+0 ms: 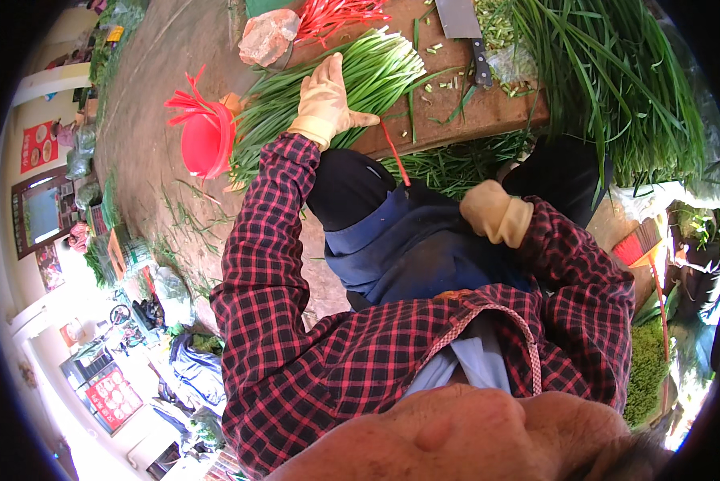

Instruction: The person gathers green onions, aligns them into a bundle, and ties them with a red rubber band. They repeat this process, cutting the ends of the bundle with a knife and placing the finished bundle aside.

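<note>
A bunch of long green stalks, apparently garlic chives (384,57), lies across a wooden board (504,111) with its pale cut ends to the right. My left hand (327,99), in a cream glove, rests on the bunch with fingers extended and thumb apart. By that thumb a red plastic strip (396,153) hangs down to the blue apron (372,240) over my lap. My right hand (492,210), also gloved, is curled above the apron; its fingertips and anything inside are hidden.
A cleaver (465,30) lies on the board beside cut scraps. Red strips (342,18) and a broken brick (268,37) sit at its far left. A red bucket (206,141) stands left. Loose chives (624,78) heap at right, with a broom (639,243) lower down.
</note>
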{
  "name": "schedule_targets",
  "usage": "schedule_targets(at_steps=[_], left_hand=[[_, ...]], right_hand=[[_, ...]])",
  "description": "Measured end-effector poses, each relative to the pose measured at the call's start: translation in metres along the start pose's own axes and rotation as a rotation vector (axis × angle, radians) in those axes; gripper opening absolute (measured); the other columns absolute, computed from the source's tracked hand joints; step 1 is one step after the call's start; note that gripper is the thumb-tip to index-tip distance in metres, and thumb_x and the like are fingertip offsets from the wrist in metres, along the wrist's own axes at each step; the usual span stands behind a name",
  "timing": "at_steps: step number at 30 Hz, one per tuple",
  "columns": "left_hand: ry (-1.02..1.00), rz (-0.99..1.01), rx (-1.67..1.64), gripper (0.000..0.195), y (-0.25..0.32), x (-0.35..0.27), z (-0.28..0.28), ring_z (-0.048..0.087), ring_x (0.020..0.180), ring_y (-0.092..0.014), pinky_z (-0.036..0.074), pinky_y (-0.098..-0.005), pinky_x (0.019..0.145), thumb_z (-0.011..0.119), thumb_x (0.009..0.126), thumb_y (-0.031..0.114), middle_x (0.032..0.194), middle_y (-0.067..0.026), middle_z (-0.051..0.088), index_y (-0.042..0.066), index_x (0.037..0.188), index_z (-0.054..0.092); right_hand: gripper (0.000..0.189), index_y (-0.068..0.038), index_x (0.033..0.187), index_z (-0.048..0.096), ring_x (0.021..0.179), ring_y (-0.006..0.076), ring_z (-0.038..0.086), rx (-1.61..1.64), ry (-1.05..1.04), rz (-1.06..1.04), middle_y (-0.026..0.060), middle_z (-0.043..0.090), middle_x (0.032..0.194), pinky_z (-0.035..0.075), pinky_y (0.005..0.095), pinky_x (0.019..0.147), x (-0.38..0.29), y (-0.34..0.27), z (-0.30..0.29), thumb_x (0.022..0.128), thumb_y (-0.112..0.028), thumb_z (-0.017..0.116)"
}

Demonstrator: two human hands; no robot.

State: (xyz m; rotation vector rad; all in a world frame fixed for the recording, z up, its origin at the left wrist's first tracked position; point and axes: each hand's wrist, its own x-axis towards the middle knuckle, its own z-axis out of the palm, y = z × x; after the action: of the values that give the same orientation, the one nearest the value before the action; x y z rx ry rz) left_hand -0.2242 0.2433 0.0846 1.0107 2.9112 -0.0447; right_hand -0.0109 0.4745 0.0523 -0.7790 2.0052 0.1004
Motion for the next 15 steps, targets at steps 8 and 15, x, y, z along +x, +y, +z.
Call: schedule_targets(at_steps=[8,15], left_hand=[[-0.071,-0.056,0.055,0.142,0.007,-0.001,-0.009,0.031,0.143,-0.033,0.026,-0.0412,0.118,0.087,0.05,0.063,0.151,-0.0232,0.034,-0.006,0.151,0.015],[-0.078,-0.057,0.007,0.139,0.003,-0.001,-0.008,0.035,0.141,-0.035,0.028,-0.0419,0.117,0.086,0.051,0.063,0.151,-0.0231,0.034,-0.006,0.151,0.018]], right_hand=[[0.026,-0.018,0.116,0.063,0.086,0.0238,0.07,-0.025,0.987,0.108,0.006,0.067,0.093,0.056,0.0405,0.068,0.039,-0.002,-0.065,0.091,-0.015,0.058],[0.014,-0.01,0.099,0.072,0.088,0.0291,0.068,1.589,1.493,-0.276,0.0107,0.073,0.098,0.054,0.0361,0.082,0.048,0.022,-0.099,0.085,-0.01,0.072]])
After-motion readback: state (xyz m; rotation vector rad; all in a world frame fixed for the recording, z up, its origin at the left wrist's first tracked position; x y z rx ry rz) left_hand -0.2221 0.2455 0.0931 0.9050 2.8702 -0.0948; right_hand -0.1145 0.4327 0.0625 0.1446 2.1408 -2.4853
